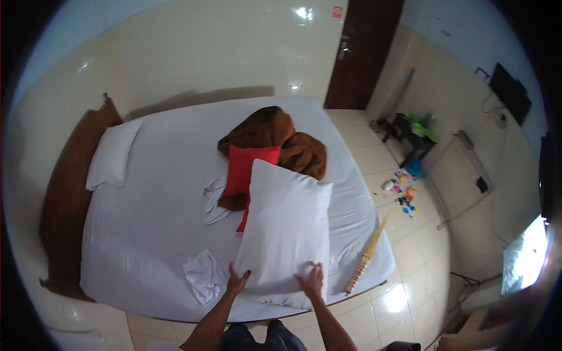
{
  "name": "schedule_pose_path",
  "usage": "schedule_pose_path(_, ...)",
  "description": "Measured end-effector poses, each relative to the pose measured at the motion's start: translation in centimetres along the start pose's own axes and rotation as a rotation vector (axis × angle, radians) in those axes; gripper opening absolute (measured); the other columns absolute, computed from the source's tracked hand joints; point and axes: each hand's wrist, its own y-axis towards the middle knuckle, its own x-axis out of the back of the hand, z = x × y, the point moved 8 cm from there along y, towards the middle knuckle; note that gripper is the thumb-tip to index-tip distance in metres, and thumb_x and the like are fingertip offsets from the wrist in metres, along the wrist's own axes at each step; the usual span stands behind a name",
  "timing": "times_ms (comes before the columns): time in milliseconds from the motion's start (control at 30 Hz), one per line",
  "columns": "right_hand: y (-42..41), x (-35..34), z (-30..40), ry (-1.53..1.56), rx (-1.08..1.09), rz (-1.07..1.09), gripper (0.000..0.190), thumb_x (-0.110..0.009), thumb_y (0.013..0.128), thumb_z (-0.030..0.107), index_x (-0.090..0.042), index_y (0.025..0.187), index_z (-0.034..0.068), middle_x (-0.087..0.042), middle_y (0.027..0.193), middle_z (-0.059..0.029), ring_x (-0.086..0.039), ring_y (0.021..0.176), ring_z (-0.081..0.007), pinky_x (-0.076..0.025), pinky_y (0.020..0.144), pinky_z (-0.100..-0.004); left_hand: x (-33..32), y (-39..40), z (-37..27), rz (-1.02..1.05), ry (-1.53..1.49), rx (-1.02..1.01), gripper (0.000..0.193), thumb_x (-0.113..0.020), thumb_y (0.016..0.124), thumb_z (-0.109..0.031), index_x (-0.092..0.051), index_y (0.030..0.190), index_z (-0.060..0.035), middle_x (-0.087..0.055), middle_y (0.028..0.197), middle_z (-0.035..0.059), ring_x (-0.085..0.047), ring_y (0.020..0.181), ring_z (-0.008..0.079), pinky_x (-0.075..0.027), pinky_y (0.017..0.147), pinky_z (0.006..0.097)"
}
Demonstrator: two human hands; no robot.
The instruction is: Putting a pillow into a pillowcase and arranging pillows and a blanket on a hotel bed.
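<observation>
A large white pillow (pixel 287 223) lies on the white-sheeted bed (pixel 162 228) in front of me, its far end over red cushions. My left hand (pixel 238 281) is at the pillow's near left edge, thumb and fingers spread. On the pillow's near right part rests my right hand (pixel 312 281), fingers apart. Neither hand visibly grips the fabric. Beyond the pillow is a red cushion (pixel 250 164), partly covered by it, against a bunched brown blanket (pixel 263 127). A crumpled white cloth (pixel 205 276) lies left of my left hand.
Another white pillow (pixel 115 153) is by the wooden headboard (pixel 74 210). A bed broom (pixel 366 259) lies along the bed's right edge. Several small colourful items (pixel 404 193) are scattered on the tiled floor, near a dark small table (pixel 406 138). The brown door (pixel 366 52) is at the back.
</observation>
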Motion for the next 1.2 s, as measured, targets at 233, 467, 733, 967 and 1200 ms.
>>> schedule_pose_path(233, 8.9, -3.8, -15.7, 0.657, -0.562, 0.081, 0.078, -0.058, 0.076, 0.054, -0.034, 0.124, -0.003, -0.05, 0.111, -0.0166, -0.051, 0.093, -0.0282, -0.044, 0.075, -0.0371, 0.0, 2.1, -2.3, -0.096, 0.106, 0.152, 0.082, -0.063, 0.069, -0.057, -0.041, 0.122, 0.0018, -0.054, 0.112, 0.0214, -0.052, 0.104, 0.0341, -0.041, 0.088, 0.0372)
schedule_pose_path(467, 5.1, -0.5, 0.7, 0.849, -0.234, 0.304, 0.057, -0.065, 0.076, 0.037, -0.047, 0.105, -0.008, -0.055, 0.095, -0.0153, -0.052, 0.082, -0.0225, -0.044, 0.075, -0.0347, 3.4, -6.6, -11.1, -0.329, 0.044, -0.257, 0.049, -0.06, 0.077, -0.046, -0.061, 0.08, 0.0035, -0.06, 0.068, 0.0219, -0.06, 0.068, 0.0356, -0.046, 0.063, 0.0405)
schedule_pose_path(733, -10.8, 4.4, 16.5, 0.885, -0.11, 0.197, 0.054, -0.066, 0.074, 0.028, -0.044, 0.109, -0.007, -0.054, 0.098, -0.0177, -0.051, 0.082, -0.0253, -0.044, 0.073, -0.0367, 16.2, -20.1, -10.4, -0.402, -0.042, -0.441, 0.035, -0.063, 0.079, -0.032, -0.06, 0.08, 0.0029, -0.059, 0.065, 0.0166, -0.056, 0.056, 0.0241, -0.043, 0.054, 0.0341)
schedule_pose_path(967, -27.5, 1.8, 21.0, 0.936, -0.17, 0.049, 0.054, -0.068, 0.073, 0.02, -0.041, 0.112, -0.006, -0.052, 0.101, -0.0198, -0.051, 0.082, -0.0278, -0.044, 0.072, -0.0384, 32.5, -34.7, -1.9, -0.801, -0.179, -0.607, 0.027, -0.066, 0.077, -0.024, -0.06, 0.081, 0.0024, -0.061, 0.067, 0.017, -0.059, 0.056, 0.0237, -0.044, 0.054, 0.0332)
schedule_pose_path(1200, -33.9, -4.4, 28.6, 0.948, -0.007, 0.083, 0.042, -0.072, 0.068, 0.021, -0.053, 0.09, -0.009, -0.056, 0.076, -0.0126, -0.05, 0.064, -0.0207, -0.042, 0.058, -0.0337, 44.2, -40.7, 7.0, -0.974, -0.201, -0.397, 0.019, -0.063, 0.075, -0.014, -0.061, 0.076, 0.0048, -0.061, 0.061, 0.0158, -0.059, 0.055, 0.0194, -0.044, 0.053, 0.031)
